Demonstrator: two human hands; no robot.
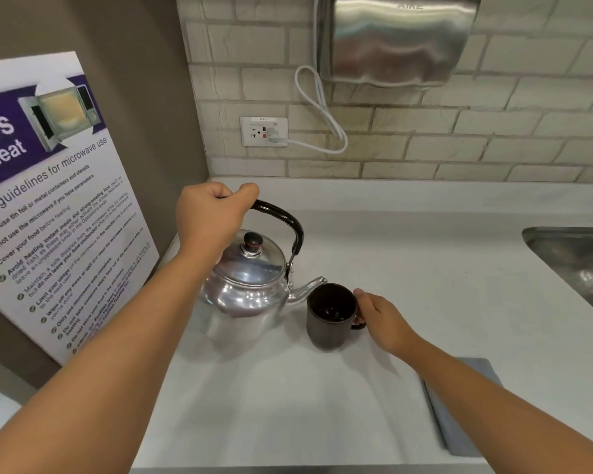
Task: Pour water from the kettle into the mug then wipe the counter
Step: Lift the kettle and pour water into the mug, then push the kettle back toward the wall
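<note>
A shiny metal kettle (243, 292) with a black handle and a dark-knobbed lid is held just above the white counter (408, 268), tilted a little to the right. My left hand (213, 217) is shut on the top of its handle. The spout tip sits right at the rim of a dark brown mug (329, 318) that stands upright on the counter. My right hand (379, 319) holds the mug by its handle on the right side. No water stream is visible. A folded grey cloth (459, 422) lies at the near right, partly under my right forearm.
A steel sink (575, 265) is set into the counter at the right. A wall socket (263, 131) with a white cable and a steel hand dryer (397, 39) are on the brick-tile wall behind. A microwave-safety poster (48, 200) hangs on the left wall.
</note>
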